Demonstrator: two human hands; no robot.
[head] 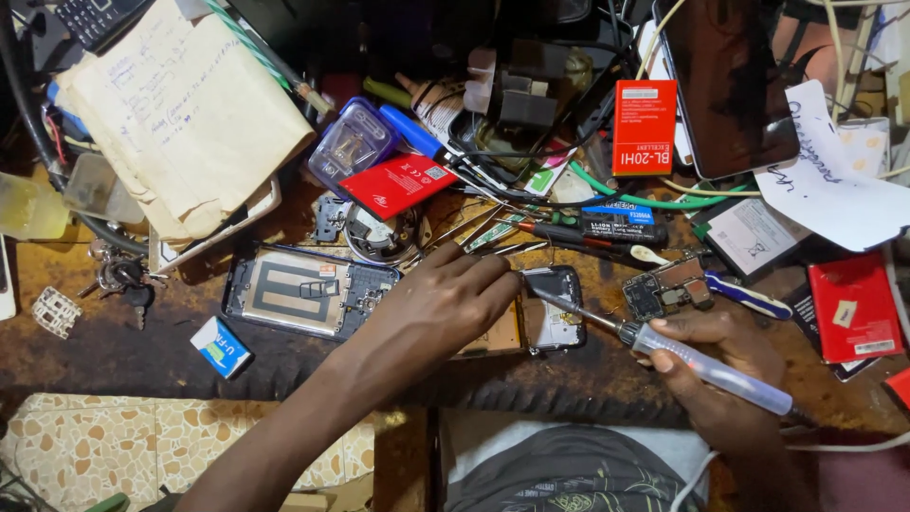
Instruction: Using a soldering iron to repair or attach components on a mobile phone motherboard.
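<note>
My left hand (pixel 441 303) lies flat on an opened phone (pixel 550 313) in the middle of the workbench, its fingers pressing down on the phone's inner frame. My right hand (pixel 716 365) grips a soldering iron (pixel 711 370) with a translucent handle. The iron's metal tip points left and touches the phone's upper edge next to my left fingertips. Another opened phone back (pixel 303 289), showing its coil and board, rests to the left of my left hand.
A loose circuit board (pixel 664 284) and a blue-handled tool (pixel 749 296) sit just right of the phone. Red battery packs (pixel 645 128), a dark phone screen (pixel 730 85), screwdrivers, cables, a brown paper envelope (pixel 180 114), keys (pixel 123 280) and a small blue-white box (pixel 220 347) crowd the bench.
</note>
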